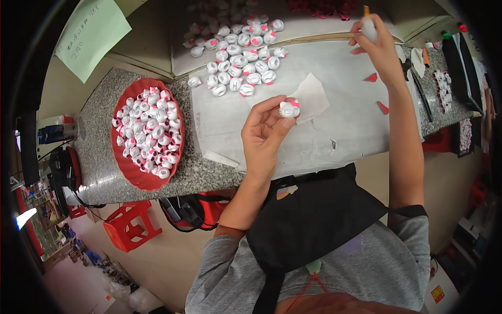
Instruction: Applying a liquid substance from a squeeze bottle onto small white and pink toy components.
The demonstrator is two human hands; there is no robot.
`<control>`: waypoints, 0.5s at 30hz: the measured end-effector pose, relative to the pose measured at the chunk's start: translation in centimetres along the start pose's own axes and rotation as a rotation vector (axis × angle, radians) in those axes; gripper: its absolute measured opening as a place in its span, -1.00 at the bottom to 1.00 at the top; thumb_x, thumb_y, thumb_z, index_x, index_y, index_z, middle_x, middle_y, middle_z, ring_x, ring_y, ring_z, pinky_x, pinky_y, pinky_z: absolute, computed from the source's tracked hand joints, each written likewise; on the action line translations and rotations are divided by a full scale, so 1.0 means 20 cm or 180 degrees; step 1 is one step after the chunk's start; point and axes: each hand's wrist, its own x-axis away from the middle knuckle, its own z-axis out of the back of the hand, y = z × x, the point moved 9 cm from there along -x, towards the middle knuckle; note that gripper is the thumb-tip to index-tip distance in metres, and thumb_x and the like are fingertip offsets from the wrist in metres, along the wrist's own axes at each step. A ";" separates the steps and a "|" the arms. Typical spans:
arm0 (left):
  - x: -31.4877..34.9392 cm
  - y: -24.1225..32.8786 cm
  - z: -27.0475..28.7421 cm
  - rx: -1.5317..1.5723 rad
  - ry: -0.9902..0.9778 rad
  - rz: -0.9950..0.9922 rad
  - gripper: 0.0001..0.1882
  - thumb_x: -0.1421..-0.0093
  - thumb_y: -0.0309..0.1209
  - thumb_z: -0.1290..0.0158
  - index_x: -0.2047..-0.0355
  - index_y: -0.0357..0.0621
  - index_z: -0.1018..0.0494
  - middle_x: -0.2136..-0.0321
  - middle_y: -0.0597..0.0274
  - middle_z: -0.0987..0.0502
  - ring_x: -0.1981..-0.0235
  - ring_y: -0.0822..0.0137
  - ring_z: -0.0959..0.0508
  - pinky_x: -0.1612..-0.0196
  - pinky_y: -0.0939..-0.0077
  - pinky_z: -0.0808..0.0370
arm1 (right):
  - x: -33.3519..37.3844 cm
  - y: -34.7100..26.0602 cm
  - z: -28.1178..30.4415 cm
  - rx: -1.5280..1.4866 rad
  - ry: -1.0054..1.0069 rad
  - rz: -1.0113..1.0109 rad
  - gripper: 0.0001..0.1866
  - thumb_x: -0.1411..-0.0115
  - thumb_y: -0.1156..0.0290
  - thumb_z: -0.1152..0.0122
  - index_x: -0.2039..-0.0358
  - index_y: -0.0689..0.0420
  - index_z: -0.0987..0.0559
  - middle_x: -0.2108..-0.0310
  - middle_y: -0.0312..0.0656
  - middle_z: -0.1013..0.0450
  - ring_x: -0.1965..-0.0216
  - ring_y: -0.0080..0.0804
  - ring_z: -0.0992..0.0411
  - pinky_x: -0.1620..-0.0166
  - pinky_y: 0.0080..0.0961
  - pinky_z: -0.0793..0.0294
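Speckled grey stone forms the counter (99, 157), its polished top partly covered by a crinkled white paper sheet (340, 120). Seen from the head camera, the left hand (264, 137) is raised palm-up over the sheet's near part, thumb and fingertips pinched on a small rounded white figurine (289, 109) with a glossy surface, a pink bow and dark drawn features. Just behind the figurine lies a loose white paper scrap (314, 97), creased and roughly square.

The right hand (377, 44) is held up over the far right part of the sheet, fingers curled tight round a slim white tube (368, 29) with an orange tip pointing away from the person. Two small red triangular bits (372, 78) lie on the sheet below that hand.

At the far side of the sheet, a loose cluster of like figurines (240, 57) rests in uneven rows, white with pink spots. To the left, well apart from both hands, a shallow oval red plastic tray (137, 177) sits on the bare stone, heaped with more of the same pieces.

A pale green paper note (89, 34) lies at the counter's far left. A black apron (308, 220) hangs over a grey shirt at the lower edge, and a red plastic stool (130, 225) stands on the floor beneath the counter.
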 end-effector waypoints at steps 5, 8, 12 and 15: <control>-0.01 0.01 0.00 -0.0103 0.0004 -0.0168 -0.67 0.06 -0.67 0.08 0.23 -0.31 -0.23 0.28 0.12 -0.36 0.31 0.47 -0.38 0.25 0.67 -0.32 | -0.26 0.03 -0.14 0.2994 0.0215 0.0907 -0.83 0.13 0.44 -0.09 0.53 0.25 -0.38 0.65 -0.10 -0.33 0.59 -0.22 -0.32 0.50 -0.45 -0.31; -0.01 0.02 0.00 -0.0131 0.0039 -0.0206 -0.68 0.06 -0.67 0.07 0.23 -0.31 -0.23 0.27 0.12 -0.35 0.31 0.48 -0.38 0.26 0.68 -0.32 | -0.31 0.09 -0.18 0.3053 0.0001 0.0642 -0.83 0.15 0.40 -0.09 0.53 0.21 -0.43 0.61 -0.02 -0.35 0.49 -0.10 -0.33 0.41 -0.30 -0.31; -0.01 0.02 0.01 -0.0146 0.0002 -0.0224 -0.68 0.06 -0.67 0.07 0.23 -0.31 -0.23 0.25 0.10 -0.34 0.30 0.46 -0.37 0.25 0.67 -0.32 | -0.21 -0.03 -0.18 0.2462 0.0129 0.1140 -0.82 0.13 0.42 -0.09 0.49 0.24 -0.44 0.65 -0.03 -0.33 0.61 -0.19 -0.30 0.49 -0.46 -0.28; 0.00 0.05 0.02 -0.0039 0.0021 -0.0277 -0.68 0.07 -0.66 0.07 0.23 -0.31 -0.23 0.24 0.06 -0.33 0.23 0.39 -0.36 0.18 0.60 -0.30 | 0.01 -0.15 -0.26 0.1660 -0.0462 0.0535 -0.88 0.10 0.43 -0.08 0.51 0.18 -0.46 0.65 -0.25 -0.35 0.66 -0.58 -0.25 0.60 -0.67 -0.22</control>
